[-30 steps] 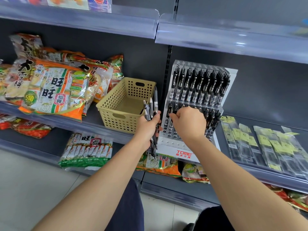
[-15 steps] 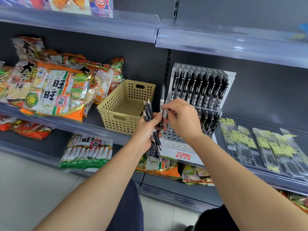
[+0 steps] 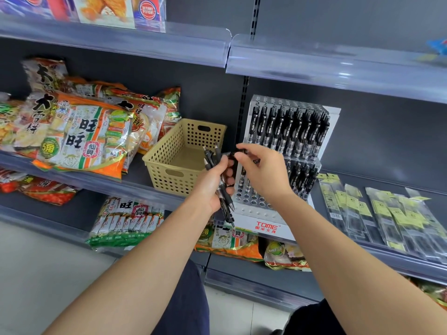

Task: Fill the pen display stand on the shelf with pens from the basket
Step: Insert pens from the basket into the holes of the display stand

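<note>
A white stepped pen display stand [image 3: 263,226] sits on the middle shelf. Black pens fill its top row [image 3: 290,131] and part of the lower rows; several front holes stand bare. A beige perforated basket [image 3: 169,175] stands just left of the stand and looks empty inside. My left hand [image 3: 212,182] grips a small bunch of black pens [image 3: 223,197], tips pointing down, in front of the stand's left edge. My right hand [image 3: 261,170] hovers before the stand's middle rows and pinches one black pen [image 3: 233,154], held roughly sideways, close above the left hand.
Orange and white snack bags [image 3: 79,136] crowd the shelf left of the basket. Flat clear packets with yellow labels [image 3: 387,213] lie right of the stand. More snack packs [image 3: 125,221] sit on the lower shelf. A clear-edged upper shelf [image 3: 338,66] overhangs the stand.
My right hand left the stand's lower row, came across to the bunch in my left hand and drew one pen out; it now holds that pen sideways. The left hand stayed put.
</note>
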